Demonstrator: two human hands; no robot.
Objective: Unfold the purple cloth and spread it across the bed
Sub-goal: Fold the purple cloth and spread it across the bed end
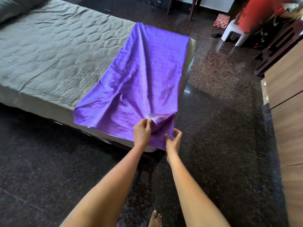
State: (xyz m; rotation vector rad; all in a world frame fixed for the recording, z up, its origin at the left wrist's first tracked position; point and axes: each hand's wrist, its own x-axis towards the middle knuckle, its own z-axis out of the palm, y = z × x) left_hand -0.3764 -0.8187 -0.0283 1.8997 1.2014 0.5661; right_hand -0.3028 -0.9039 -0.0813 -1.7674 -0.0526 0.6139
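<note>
Purple cloth [139, 82]: lies as a long folded strip along the foot end of the bed [49, 51], running from 12 to 6 o'clock, its near end hanging over the edge.
My left hand [141, 131]: fingers pinched shut on a fold of the cloth's near end.
My right hand [173, 138]: at 5 o'clock of the left, thumb and fingers closed on the cloth's hanging corner.
Floor [221, 128]: dark speckled stone.

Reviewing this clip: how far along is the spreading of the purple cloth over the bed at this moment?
Partly done. The purple cloth already lies as a long strip across the foot end of the bed, wrinkled and apparently still folded. In hand: the left hand and right hand pinch layers at its near corner, seemingly separating them. Left: opening it out over the uncovered grey sheet and smoothing it.
</note>
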